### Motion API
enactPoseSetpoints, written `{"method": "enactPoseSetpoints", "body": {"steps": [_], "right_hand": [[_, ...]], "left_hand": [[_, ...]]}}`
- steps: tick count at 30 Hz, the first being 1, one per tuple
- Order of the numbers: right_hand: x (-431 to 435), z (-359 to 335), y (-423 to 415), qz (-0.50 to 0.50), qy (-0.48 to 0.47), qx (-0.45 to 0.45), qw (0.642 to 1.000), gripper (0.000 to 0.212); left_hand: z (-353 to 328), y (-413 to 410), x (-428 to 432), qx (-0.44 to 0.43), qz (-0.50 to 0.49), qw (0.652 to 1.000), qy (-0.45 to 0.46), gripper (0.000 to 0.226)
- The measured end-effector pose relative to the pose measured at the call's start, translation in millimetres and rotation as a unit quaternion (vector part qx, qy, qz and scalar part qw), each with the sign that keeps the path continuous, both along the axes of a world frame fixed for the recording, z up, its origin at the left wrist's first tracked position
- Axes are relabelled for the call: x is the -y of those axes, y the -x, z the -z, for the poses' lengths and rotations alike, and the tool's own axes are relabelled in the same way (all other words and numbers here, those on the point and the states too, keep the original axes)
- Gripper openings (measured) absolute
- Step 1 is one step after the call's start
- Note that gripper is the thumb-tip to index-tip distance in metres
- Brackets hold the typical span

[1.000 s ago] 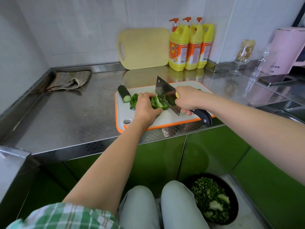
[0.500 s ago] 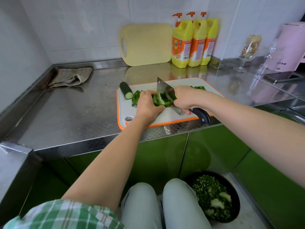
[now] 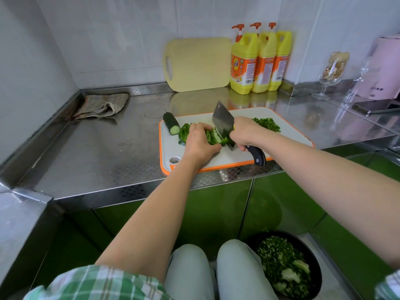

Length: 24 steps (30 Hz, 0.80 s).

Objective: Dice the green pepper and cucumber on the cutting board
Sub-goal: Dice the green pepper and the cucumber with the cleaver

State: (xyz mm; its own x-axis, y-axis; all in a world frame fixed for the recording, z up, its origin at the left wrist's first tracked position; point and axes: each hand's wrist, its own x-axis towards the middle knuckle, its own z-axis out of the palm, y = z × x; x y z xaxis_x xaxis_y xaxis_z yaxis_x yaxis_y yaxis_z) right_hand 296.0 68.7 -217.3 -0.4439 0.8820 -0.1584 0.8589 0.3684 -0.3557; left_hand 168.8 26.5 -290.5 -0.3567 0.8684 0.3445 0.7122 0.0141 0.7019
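Observation:
A white cutting board (image 3: 287, 126) with an orange rim lies on the steel counter. On it my left hand (image 3: 200, 140) presses down with curled fingers on green pepper pieces (image 3: 214, 137). My right hand (image 3: 245, 132) grips the dark handle of a cleaver (image 3: 223, 120), whose blade stands against the pepper just right of my left fingers. A cut cucumber piece (image 3: 171, 124) lies at the board's far left corner. A heap of diced green bits (image 3: 267, 124) sits at the board's far right.
A folded cloth (image 3: 101, 106) lies at the counter's back left. A pale yellow board (image 3: 198, 63) and three yellow detergent bottles (image 3: 258, 61) stand against the wall. A stemmed glass (image 3: 331, 74), a phone (image 3: 374, 107) and a pink appliance (image 3: 383, 72) are at right. A black bowl (image 3: 287, 265) of chopped greens sits on the floor.
The cleaver has kept chopping at the pepper, its blade shifting slightly while my left hand stays on the pieces. The view has shifted a little.

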Motion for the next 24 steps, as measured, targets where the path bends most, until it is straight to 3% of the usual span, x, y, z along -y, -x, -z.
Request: {"method": "enactPoseSetpoints", "body": {"steps": [8,12,24], "right_hand": [[-5.0,-19.1,-21.0,-0.011,-0.041,-0.041,0.998,0.018],[4.2,-25.2,-19.1,-0.030,-0.026,0.001,0.999,0.029],[22.6,-14.9,-18.6,-0.048,-0.010,0.063,0.997,0.031]], "left_hand": [[0.1,1.4,-1.5,0.002,0.003,1.000,-0.008,0.060],[0.0,1.4,-1.1,-0.003,0.006,1.000,-0.009,0.061],[2.1,3.0,-2.5,0.007,0.005,1.000,-0.013,0.061]]}}
